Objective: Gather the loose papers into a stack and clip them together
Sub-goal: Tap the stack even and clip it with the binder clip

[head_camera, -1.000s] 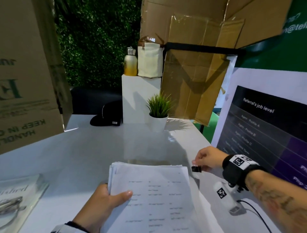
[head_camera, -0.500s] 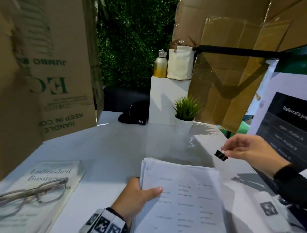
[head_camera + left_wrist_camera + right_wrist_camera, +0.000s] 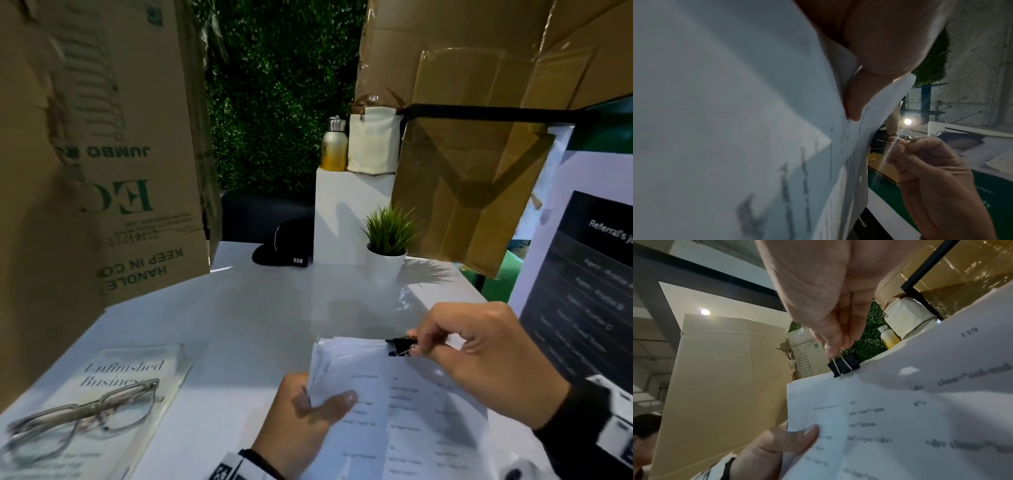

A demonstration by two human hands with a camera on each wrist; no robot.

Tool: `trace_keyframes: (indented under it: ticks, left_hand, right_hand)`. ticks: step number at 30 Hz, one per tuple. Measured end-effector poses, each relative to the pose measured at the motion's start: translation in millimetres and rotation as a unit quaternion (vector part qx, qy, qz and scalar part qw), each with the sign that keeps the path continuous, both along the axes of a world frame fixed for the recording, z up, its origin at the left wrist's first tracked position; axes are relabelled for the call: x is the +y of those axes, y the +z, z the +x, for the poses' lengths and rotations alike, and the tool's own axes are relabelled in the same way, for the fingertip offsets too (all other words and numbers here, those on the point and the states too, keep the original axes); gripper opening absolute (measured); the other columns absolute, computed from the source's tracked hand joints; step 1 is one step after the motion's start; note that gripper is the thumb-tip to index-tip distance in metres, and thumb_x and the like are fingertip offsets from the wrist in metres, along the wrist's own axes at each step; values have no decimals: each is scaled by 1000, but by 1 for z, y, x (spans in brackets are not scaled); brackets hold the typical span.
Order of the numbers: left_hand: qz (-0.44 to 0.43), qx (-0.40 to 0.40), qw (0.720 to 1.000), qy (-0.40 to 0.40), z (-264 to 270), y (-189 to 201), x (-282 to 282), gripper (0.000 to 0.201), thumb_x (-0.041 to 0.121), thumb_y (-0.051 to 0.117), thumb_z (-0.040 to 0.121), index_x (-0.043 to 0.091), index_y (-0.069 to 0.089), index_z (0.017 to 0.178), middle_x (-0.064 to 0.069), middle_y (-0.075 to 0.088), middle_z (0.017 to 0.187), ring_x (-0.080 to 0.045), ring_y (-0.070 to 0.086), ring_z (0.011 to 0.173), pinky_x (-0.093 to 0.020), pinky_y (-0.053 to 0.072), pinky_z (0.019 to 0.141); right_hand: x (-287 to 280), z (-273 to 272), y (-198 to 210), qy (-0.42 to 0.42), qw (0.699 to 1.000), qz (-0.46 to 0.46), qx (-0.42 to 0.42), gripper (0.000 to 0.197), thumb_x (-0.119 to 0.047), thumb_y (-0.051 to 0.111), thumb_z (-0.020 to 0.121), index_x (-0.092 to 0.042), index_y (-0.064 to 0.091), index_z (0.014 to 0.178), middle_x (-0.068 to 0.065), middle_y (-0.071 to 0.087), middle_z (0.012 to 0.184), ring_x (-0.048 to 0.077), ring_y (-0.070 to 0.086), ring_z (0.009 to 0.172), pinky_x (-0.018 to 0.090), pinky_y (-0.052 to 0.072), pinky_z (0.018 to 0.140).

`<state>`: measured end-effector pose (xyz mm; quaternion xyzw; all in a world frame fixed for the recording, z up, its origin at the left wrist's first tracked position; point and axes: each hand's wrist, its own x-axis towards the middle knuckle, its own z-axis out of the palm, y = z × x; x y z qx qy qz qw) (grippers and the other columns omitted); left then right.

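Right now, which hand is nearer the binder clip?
Right. The right hand pinches the binder clip at the stack's top edge; the left hand holds the paper stack lower down.

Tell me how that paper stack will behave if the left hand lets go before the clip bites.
The paper stack looks floppy: its sheets curl and fan at the top left corner, so they would probably splay. The left hand grips one edge only. The binder clip, pinched by the right hand, sits at the top edge; whether it grips yet is unclear.

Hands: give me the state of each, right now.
Left hand: grips the paper stack at its left edge.
Right hand: pinches the binder clip by its wire handles, at the stack's top edge.
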<state>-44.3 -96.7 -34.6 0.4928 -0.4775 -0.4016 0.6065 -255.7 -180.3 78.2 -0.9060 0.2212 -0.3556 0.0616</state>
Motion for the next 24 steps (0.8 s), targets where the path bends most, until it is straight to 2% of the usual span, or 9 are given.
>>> trace_keyframes:
  ticks: [6,8,11,14,15,17,19,21,24]
  left_hand:
    - [-24,-13,999,-18,-1,4,4,39,40,78,65,11,78,91,-5,75,78,-14,65,71,-26,50,66]
    - [-20,-3,999,-28,-1,7,5,39,40,79,63,13,79,92,-9,77,81,-15,67,73,-25,52,66]
    - [-22,-1,999,-28,-4,13,7,35,40,78,57,22,81,87,-2,76,77,-10,65,70,-19,50,63]
    - [-23,3,999,-37,-6,16,10,28,37,78,56,25,82,81,-1,77,76,-8,68,69,-20,52,61]
    - [-18,3,999,-37,-7,17,11,29,37,79,56,23,81,81,-4,78,78,-11,71,70,-23,54,61]
    - [-6,-5,999,-36,-7,17,11,34,37,80,58,18,80,86,-11,79,86,-22,74,78,-35,60,69]
    - [3,-7,1000,-28,-7,16,10,39,39,80,58,13,79,87,-14,78,87,-27,74,82,-34,60,71]
    - [8,-4,1000,-13,-6,15,9,42,40,80,55,11,79,85,-12,79,84,-24,74,78,-28,58,67]
    - [12,-2,1000,-11,-8,17,10,29,32,81,61,13,79,83,-10,79,83,-21,74,77,-25,56,65]
  right_hand:
    - [3,-2,1,-16,999,-31,11,34,14,79,63,-18,70,64,-13,68,63,3,65,68,16,53,55]
    - [3,-2,5,-15,1000,-18,15,34,13,78,65,-20,70,64,-15,69,64,4,67,69,17,55,56]
    - [0,-2,18,7,999,23,47,32,6,77,72,-25,69,65,-18,71,66,4,71,69,20,57,60]
    - [-4,-3,31,20,993,81,85,25,-13,80,78,-31,67,67,-14,73,68,8,71,68,28,59,64]
    - [-4,-2,34,20,991,92,93,18,-22,80,79,-32,69,71,-12,73,69,11,70,67,31,59,63]
    - [-3,-1,39,8,988,118,102,7,-37,77,79,-36,72,84,-12,73,72,13,69,69,33,59,65]
    - [-2,-3,39,-14,983,133,129,34,-55,71,73,-40,71,103,-19,74,85,4,70,81,24,59,75]
    - [1,-4,36,-45,981,90,165,56,-72,62,65,-42,67,112,-25,70,99,-1,66,92,20,57,82]
    - [9,-3,23,-59,988,6,146,51,-71,59,67,-37,71,104,-24,63,104,3,60,97,20,53,83]
